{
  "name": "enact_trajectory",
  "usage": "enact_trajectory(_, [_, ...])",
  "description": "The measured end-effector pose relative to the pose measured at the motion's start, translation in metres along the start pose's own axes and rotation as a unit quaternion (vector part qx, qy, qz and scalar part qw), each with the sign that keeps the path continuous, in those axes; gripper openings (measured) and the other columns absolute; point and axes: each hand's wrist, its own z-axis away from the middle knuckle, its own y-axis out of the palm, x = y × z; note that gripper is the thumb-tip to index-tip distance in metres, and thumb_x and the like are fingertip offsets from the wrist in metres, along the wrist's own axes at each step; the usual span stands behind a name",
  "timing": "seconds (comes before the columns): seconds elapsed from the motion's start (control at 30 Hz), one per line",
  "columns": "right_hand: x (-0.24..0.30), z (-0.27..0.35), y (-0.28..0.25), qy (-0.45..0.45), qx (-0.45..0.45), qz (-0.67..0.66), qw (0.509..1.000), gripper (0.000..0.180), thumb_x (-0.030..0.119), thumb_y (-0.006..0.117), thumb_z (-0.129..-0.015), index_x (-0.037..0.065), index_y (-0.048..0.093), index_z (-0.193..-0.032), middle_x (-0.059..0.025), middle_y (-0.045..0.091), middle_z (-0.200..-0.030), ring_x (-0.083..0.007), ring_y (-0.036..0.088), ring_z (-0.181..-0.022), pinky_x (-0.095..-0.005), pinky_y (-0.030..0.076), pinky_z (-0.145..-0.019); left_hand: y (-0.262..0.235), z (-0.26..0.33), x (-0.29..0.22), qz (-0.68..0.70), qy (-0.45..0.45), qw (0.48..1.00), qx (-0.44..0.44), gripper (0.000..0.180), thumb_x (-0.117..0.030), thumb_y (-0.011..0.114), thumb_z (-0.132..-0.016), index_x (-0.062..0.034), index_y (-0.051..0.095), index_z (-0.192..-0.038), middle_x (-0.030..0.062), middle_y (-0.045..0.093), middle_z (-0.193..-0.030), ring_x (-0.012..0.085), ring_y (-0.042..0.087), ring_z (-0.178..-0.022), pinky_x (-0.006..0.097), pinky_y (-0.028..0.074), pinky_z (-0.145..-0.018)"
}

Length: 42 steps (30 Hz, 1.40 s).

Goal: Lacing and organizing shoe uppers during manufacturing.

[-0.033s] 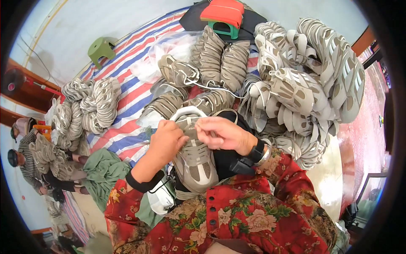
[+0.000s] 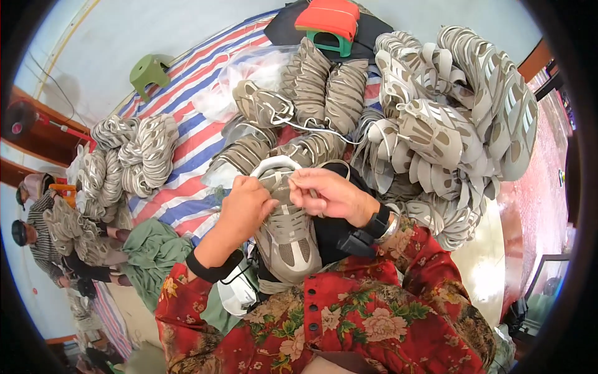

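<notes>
My red floral sleeves (image 2: 349,324) fill the bottom of the view, and just past them a beige-and-grey sneaker (image 2: 288,240) lies on my lap, toe toward me and its opening pointing away. Both my hands sit on its far half, over the tongue and lacing area. My left hand (image 2: 244,209) grips the left side of the upper with the fingers curled closed on it, a black band (image 2: 215,269) round that wrist. My right hand (image 2: 327,192) comes in from the right, thumb and fingertips pinched together on something small at the top of the sneaker; I cannot tell what, since the fingers hide it. A black wristwatch (image 2: 375,221) sits on that wrist. The two hands nearly touch above the shoe.

Beside my left knee lies a green cloth (image 2: 152,252). Beyond my hands a striped red, white and blue sheet (image 2: 187,140) covers the floor, loaded with matching sneakers: a big pile (image 2: 461,118) to the right, a row (image 2: 317,84) straight ahead, a smaller heap (image 2: 134,149) to the left. Farther off stand a small green stool (image 2: 148,71) and a red-topped stool (image 2: 329,22). At the far left another person (image 2: 40,230) sits with more shoes.
</notes>
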Motion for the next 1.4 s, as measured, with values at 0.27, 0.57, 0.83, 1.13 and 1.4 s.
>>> enact_trajectory(0.27, [-0.007, 0.021, 0.025, -0.182, -0.120, 0.579, 0.786, 0.010, 0.011, 0.046, -0.094, 0.004, 0.053, -0.091, -0.0038, 0.059, -0.075, -0.0077, 0.047, -0.048, -0.0247, 0.040, -0.047, -0.010, 0.004, 0.002, 0.061, -0.004, 0.998, 0.000, 0.013, -0.017, 0.069, -0.074, -0.0072, 0.063, -0.079, 0.0090, 0.054, -0.088, 0.0319, 0.050, -0.096, 0.040, 0.048, -0.071])
enact_trajectory(0.57, [-0.009, 0.015, 0.028, -0.159, -0.151, 0.535, 0.816, 0.013, 0.014, 0.047, -0.095, 0.003, 0.053, -0.092, -0.0028, 0.062, -0.078, -0.0069, 0.047, -0.048, -0.0231, 0.039, -0.046, 0.002, 0.008, -0.001, 0.027, 0.031, 0.994, -0.098, 0.018, -0.011, 0.069, -0.069, -0.0136, 0.059, -0.084, 0.0056, 0.053, -0.086, 0.0301, 0.053, -0.090, 0.039, 0.049, -0.068])
enact_trajectory(0.83, [-0.005, 0.014, 0.013, -0.133, -0.186, 0.372, 0.900, 0.015, 0.015, 0.049, -0.094, 0.002, 0.056, -0.091, -0.0051, 0.065, -0.094, -0.0051, 0.052, -0.049, -0.0193, 0.037, -0.042, -0.008, 0.009, -0.009, 0.051, 0.010, 0.998, -0.034, 0.016, -0.006, 0.066, -0.068, -0.0098, 0.056, -0.080, 0.0068, 0.053, -0.090, 0.0306, 0.051, -0.098, 0.040, 0.049, -0.072])
enact_trajectory(1.13, [-0.005, -0.020, 0.024, -0.081, -0.056, 0.027, 0.995, 0.020, 0.021, 0.044, -0.097, 0.007, 0.051, -0.085, -0.0070, 0.062, -0.081, -0.0066, 0.037, -0.043, -0.0194, 0.027, -0.037, -0.003, 0.031, 0.008, 0.066, -0.018, 0.957, -0.281, 0.007, -0.005, 0.058, -0.079, -0.0044, 0.060, -0.086, 0.0102, 0.058, -0.085, 0.0296, 0.057, -0.085, 0.038, 0.046, -0.079])
enact_trajectory(1.4, [0.075, 0.062, -0.014, -0.206, -0.260, 0.828, 0.452, 0.015, 0.020, 0.062, -0.085, 0.006, 0.060, -0.089, -0.0090, 0.058, -0.071, -0.0255, 0.059, -0.060, -0.0331, 0.045, -0.054, 0.015, 0.052, 0.019, 0.263, -0.141, 0.898, -0.322, 0.011, -0.007, 0.052, -0.087, 0.0002, 0.060, -0.087, 0.0110, 0.058, -0.083, 0.0221, 0.055, -0.078, 0.031, 0.044, -0.073])
